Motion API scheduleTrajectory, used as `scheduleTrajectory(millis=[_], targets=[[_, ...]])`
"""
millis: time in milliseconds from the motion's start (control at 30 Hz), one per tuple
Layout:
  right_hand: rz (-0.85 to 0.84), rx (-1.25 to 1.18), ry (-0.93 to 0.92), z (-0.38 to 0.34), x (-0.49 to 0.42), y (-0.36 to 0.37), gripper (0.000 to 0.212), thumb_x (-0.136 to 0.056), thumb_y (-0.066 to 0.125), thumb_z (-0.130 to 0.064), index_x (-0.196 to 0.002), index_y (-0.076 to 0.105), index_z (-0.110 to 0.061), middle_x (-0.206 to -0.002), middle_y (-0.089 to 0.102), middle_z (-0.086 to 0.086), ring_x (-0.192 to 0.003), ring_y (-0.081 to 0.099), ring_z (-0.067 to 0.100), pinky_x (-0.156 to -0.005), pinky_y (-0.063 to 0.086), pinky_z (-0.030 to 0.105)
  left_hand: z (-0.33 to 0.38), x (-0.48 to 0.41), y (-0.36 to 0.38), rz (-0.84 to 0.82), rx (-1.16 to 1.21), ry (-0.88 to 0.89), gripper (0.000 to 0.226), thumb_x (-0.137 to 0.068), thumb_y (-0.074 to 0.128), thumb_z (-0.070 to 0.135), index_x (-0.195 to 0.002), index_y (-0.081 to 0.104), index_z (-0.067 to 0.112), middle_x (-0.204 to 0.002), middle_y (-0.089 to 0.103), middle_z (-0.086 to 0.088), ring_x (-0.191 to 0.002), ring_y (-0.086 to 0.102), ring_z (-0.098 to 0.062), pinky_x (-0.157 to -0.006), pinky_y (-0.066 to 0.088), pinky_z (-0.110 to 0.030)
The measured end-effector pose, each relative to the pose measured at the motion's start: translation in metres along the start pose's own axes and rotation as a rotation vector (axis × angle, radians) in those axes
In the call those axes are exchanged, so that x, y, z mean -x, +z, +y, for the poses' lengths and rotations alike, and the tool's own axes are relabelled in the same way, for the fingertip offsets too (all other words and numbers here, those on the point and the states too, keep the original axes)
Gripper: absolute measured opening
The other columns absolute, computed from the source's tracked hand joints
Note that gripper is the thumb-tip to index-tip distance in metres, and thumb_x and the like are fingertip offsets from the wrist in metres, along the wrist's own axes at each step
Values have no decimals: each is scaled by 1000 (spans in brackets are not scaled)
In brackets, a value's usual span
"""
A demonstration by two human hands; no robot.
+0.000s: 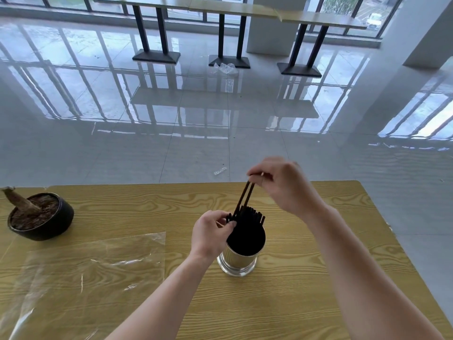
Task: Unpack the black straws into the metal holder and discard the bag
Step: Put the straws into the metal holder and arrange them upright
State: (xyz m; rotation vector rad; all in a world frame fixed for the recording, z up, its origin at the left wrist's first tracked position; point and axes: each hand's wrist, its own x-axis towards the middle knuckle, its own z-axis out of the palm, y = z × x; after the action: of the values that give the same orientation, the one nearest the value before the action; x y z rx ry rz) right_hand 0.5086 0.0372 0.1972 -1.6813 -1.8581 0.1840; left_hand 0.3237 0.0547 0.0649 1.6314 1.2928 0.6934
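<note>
A: Straws (247, 217) stood bunched in metal holder (239, 256), mid-desk. Left hand (210, 231) pinched their tops; right hand (282, 185) gripped two raised ones.
B: Risk?
A: Tipping the holder, probably, if tugged sideways. Bag (93, 268) lay flat by left edge, undiscarded; plant pot (40, 217) beyond, clear.

metal holder (241, 256): no readable text or brand
clear bag (93, 268): no print legible
plant pot (41, 217): no label
table (306, 278): bare wood grain, no markings
readable text overall: none
</note>
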Motion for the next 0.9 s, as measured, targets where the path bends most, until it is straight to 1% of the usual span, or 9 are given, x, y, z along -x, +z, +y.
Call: scheduleTrajectory(millis=[167,267,367,400,467,567,633,700,900], targets=[[245,-161,112,12,10,-52,12,-87,76,-23,-97,77,-29,-82,72,-22,-77,66,-2,-71,46,7,3,4,-3,7,55,-1,26,-81,80,28,-104,70,31,-85,68,8,-77,66,-8,-69,56,-22],[412,-258,190,17,25,-51,17,-89,75,-24,-101,73,-36,-81,70,-30,-72,67,-4,-67,46,5,6,10,-6,103,70,39,42,-76,78,16,-112,63,28,-92,63,7,-81,62,-10,-71,52,-21],[527,-329,271,21,43,-28,18,-90,73,-19,-96,72,-36,-75,72,-15,-64,69,6,-63,53,15,15,23,-6,374,23,201,21,-73,68,16,-93,63,20,-77,57,3,-70,54,-16,-60,46,-25],[557,-373,303,21,48,-19,19,-91,73,-18,-95,72,-37,-74,73,-11,-64,71,8,-63,55,17,21,27,-5,391,13,253,11,-76,66,21,-86,63,19,-72,58,4,-65,54,-15,-56,46,-27],[618,-472,368,18,59,1,20,-91,73,-18,-95,72,-38,-77,76,-9,-66,74,10,-64,57,19,38,34,-1,214,85,283,17,-86,62,35,-81,69,20,-67,64,9,-63,59,-8,-56,49,-27],[685,-610,447,7,73,28,18,-90,74,-15,-96,75,-32,-82,78,-8,-69,77,15,-66,61,27,68,35,7,-43,396,43,40,-98,53,49,-79,73,20,-66,67,5,-55,55,-10,-51,43,-26],[699,-700,490,-3,85,42,21,-89,74,-10,-95,77,-30,-85,79,-3,-72,77,19,-69,62,28,87,30,8,-26,730,-225,41,-98,51,46,-79,73,17,-70,66,-14,-50,47,-16,-43,34,-27],[698,-807,537,-11,96,53,23,-87,73,-3,-94,78,-25,-88,79,2,-75,78,23,-71,62,28,93,21,6,28,918,-386,40,-100,52,40,-84,68,8,-66,65,-12,-48,46,-16,-42,33,-26],[563,-1148,740,-22,122,70,18,-87,68,6,-93,78,-8,-91,77,16,-84,76,34,-73,62,30,81,11,-8,-2,1071,-396,25,-95,63,27,-94,76,6,-64,57,0,-54,48,-11,-45,39,-23]])
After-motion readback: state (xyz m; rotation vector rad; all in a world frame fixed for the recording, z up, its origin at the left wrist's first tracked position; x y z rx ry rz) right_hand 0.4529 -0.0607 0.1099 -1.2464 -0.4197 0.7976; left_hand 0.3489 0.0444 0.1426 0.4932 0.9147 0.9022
